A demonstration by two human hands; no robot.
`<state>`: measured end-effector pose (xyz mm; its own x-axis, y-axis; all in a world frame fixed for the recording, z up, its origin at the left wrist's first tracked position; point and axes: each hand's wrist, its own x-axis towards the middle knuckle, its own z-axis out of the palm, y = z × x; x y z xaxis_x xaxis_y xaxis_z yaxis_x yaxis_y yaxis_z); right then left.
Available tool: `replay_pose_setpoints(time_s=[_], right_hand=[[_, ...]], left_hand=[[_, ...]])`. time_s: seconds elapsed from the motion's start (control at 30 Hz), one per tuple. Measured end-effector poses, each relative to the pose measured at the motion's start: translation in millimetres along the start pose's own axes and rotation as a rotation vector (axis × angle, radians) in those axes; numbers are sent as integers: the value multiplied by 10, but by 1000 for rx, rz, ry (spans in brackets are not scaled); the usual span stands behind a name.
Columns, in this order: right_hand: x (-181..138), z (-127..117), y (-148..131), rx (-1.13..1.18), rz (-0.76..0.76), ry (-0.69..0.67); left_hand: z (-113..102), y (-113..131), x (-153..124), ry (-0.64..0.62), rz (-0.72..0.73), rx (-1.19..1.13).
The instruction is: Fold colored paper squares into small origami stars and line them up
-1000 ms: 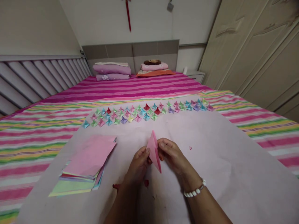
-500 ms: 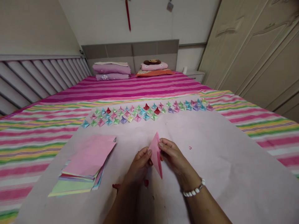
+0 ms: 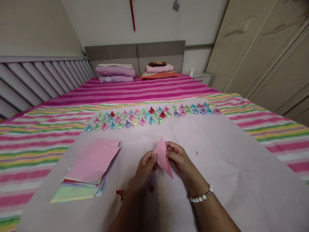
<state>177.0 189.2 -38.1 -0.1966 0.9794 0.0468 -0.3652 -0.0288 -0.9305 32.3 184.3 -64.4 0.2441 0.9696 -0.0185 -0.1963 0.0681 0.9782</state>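
Note:
A piece of pink origami paper (image 3: 161, 155), folded into a triangle, is held up between both hands in the middle of the view. My left hand (image 3: 146, 166) pinches its left corner, thumb on the near face. On the other side, my right hand (image 3: 180, 159) grips the right edge, with some fingers hidden behind the paper. Left of the hands lies a stack of coloured paper sheets (image 3: 93, 161), pink on top, with green, yellow, red and blue edges showing below. Beyond the hands, several small folded paper pieces (image 3: 151, 120) stand in rows.
A large pale sheet (image 3: 217, 161) covers the near part of the bed, over a striped bedspread (image 3: 270, 129). Small red scraps (image 3: 120, 194) lie near my left forearm. Folded bedding (image 3: 116, 73) is by the headboard (image 3: 159, 50). A slatted rail (image 3: 43, 77) runs along the left.
The folded pink paper has turned slightly, its lower tip swinging right and up. My right hand has shifted a little along its edge; both hands keep hold.

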Motion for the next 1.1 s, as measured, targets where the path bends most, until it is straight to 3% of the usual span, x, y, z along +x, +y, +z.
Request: replay_pose_setpoints(time_s=[0.27,0.47,0.63,0.8,1.1], right_hand=[[33,45,122,-151,-21,91],[10,109,107,-545,-348,227],[-15,165,83,-629,-457,170],[-11,160,116,-620,-456,122],[-13,177,154,-654,-510,111]], left_hand=[[19,10,26,168,67,135],[46,20,-3,231,175,118],[98,15,-51,153,183,45],[128,-25,-35,294,206,105],[118,-126,-8,430,275,271]])
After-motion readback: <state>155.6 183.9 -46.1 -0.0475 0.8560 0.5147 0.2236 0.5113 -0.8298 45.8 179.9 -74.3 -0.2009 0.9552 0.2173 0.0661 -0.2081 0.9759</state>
